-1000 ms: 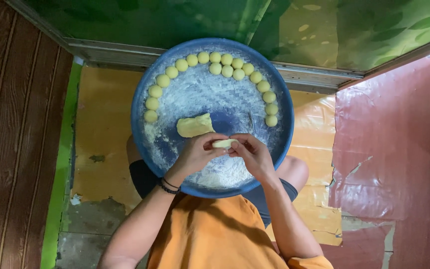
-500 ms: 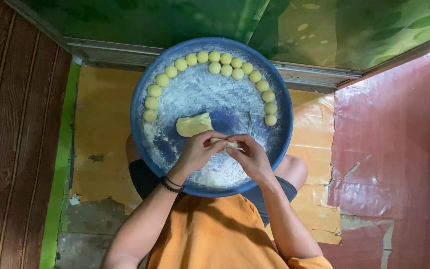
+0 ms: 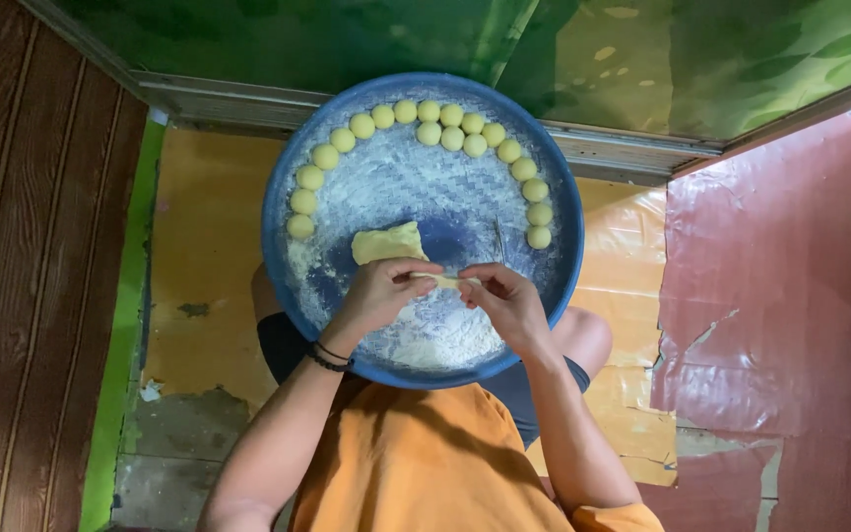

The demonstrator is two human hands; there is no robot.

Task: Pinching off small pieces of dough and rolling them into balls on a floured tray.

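Both grips pinched on dough piece (image 3: 442, 282).

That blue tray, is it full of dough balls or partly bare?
Partly bare. The dough balls only line the blue tray along its far rim; the floured middle holds just one dough lump.

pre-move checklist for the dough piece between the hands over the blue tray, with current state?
1. Small yellow dough piece pinched between left hand and right hand: ok.
2. Larger yellow dough lump lying on the round blue floured tray, apart from the ball row: ok.
3. Row of yellow dough balls along the far rim, none fallen off: ok.
4. Free rim space at both ends of the row: ok.
5. Tray resting steady on the lap: cannot tell.
6. Dough piece size matching the balls: cannot tell, fingers cover it.
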